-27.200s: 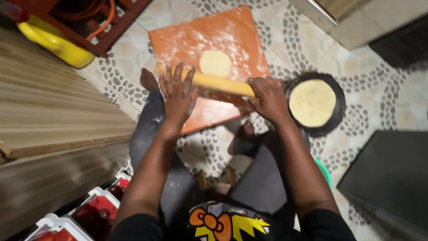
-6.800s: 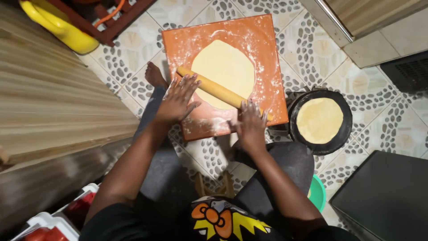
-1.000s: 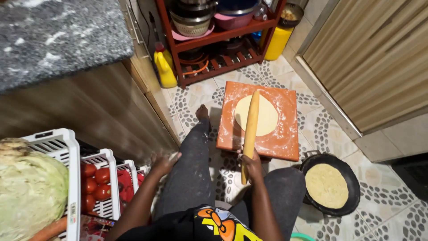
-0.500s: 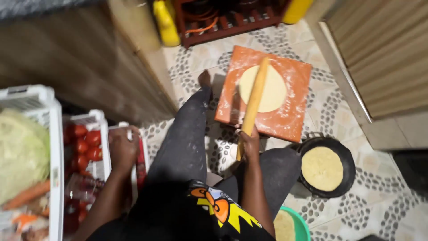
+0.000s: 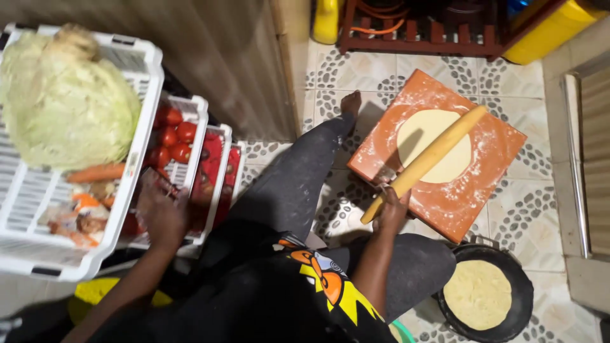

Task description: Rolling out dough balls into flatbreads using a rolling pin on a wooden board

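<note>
Left hand: my left hand (image 5: 162,213) reaches into the white crate (image 5: 213,184) of tomatoes (image 5: 173,136) beside my knee; its fingers curl down among the contents, but I cannot tell whether they grip anything.
Right hand: my right hand (image 5: 392,208) is closed around the near end of the rolling pin (image 5: 424,164), holding it slanted with its far end over the dough.
Doing it well: I judge the pin is best kept steady and light on the sheet while I look away, so it neither dents nor drags the dough.
Rolling pin: pale yellow, long and smooth, dusted with flour.
Dough round (image 5: 438,145): flat, pale, nearly circular, lying mid-board under the pin.
Board (image 5: 483,184): orange, square, floured, on the patterned tile floor ahead of my knees.
Pan (image 5: 524,298): black, right of my knee, holding another flat round.
Upper basket (image 5: 38,209): white, with a cabbage (image 5: 67,105) and a carrot (image 5: 95,173).
</note>
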